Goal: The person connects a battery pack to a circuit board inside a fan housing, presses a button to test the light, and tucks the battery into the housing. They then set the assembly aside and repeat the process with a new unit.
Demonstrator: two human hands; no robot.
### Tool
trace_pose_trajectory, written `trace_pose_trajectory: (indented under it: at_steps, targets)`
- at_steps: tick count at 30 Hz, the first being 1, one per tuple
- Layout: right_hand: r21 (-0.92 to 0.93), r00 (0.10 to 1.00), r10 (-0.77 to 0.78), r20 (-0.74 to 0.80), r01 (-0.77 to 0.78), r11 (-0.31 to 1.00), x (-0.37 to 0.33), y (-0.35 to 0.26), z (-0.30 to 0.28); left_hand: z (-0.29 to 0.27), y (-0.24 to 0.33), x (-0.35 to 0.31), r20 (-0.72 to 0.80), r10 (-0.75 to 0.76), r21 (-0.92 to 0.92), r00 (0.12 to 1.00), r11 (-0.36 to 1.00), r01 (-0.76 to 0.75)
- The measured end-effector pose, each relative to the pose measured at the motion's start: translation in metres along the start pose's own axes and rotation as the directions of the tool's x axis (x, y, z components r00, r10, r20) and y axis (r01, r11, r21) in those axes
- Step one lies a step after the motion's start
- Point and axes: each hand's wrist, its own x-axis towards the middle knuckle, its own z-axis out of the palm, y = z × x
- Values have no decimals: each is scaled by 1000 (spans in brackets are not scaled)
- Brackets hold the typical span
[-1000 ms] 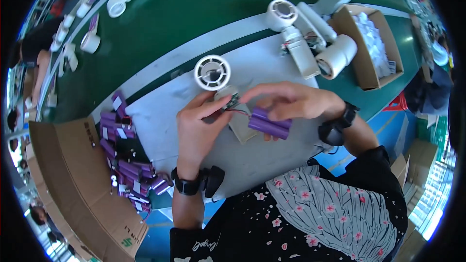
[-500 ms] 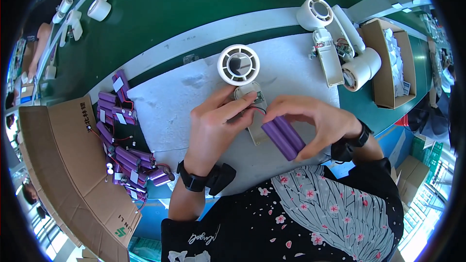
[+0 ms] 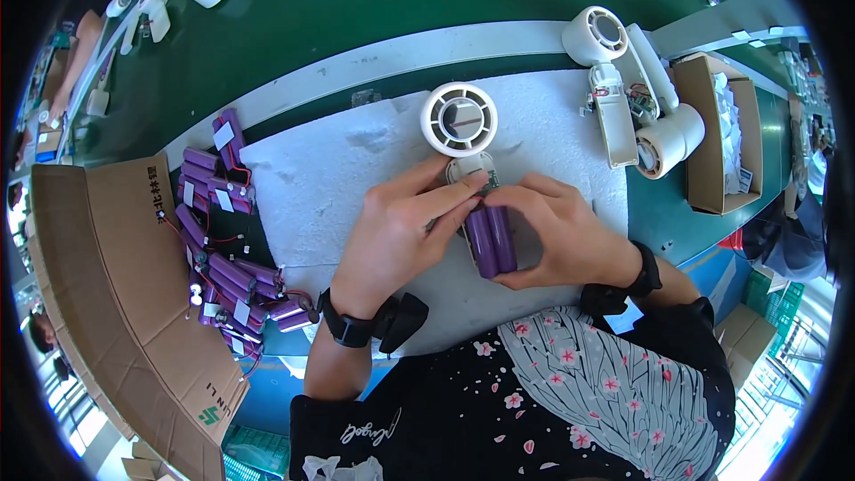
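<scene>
A white handheld fan housing [image 3: 459,119] with a round grille lies on the foam sheet, its handle toward me. My left hand [image 3: 405,218] is closed at the top of the handle, fingertips pressed near the small green circuit board [image 3: 492,180]. My right hand [image 3: 574,236] grips a purple two-cell battery pack [image 3: 491,240] by its upper end and side. The pack lies lengthwise over the handle and hides most of it. Thin wires between the fingertips are mostly covered. What the left fingertips pinch is too small to make out.
A cardboard box flap [image 3: 125,285] stands at the left beside a heap of purple battery packs [image 3: 233,278] with wires. At the right lie more white fan housings [image 3: 614,116] and a carton [image 3: 712,134] of white pieces. A pale rail [image 3: 374,58] borders the green belt [image 3: 427,0] beyond the foam sheet [image 3: 312,160].
My right hand has brought the battery pack left and turned it from slanted to nearly in line with the handle. The left hand stays at the circuit board end.
</scene>
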Motion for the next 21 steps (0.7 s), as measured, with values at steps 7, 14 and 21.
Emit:
trace_pose_trajectory:
  at_steps: [7, 14, 21]
  targets:
    - [-81, 982, -138, -127, 129, 988, 2, -12, 4, 2, -4, -2, -8, 15, -26, 1000, 1000, -15]
    - [-93, 981, -149, -122, 138, 986, -5, -16, 1, 2, -5, -3, 1, 31, -22, 1000, 999, -31]
    - [-150, 963, -225, -150, 203, 968, -7, -6, 4, -1, -6, -1, 8, 19, -35, 1000, 999, -19]
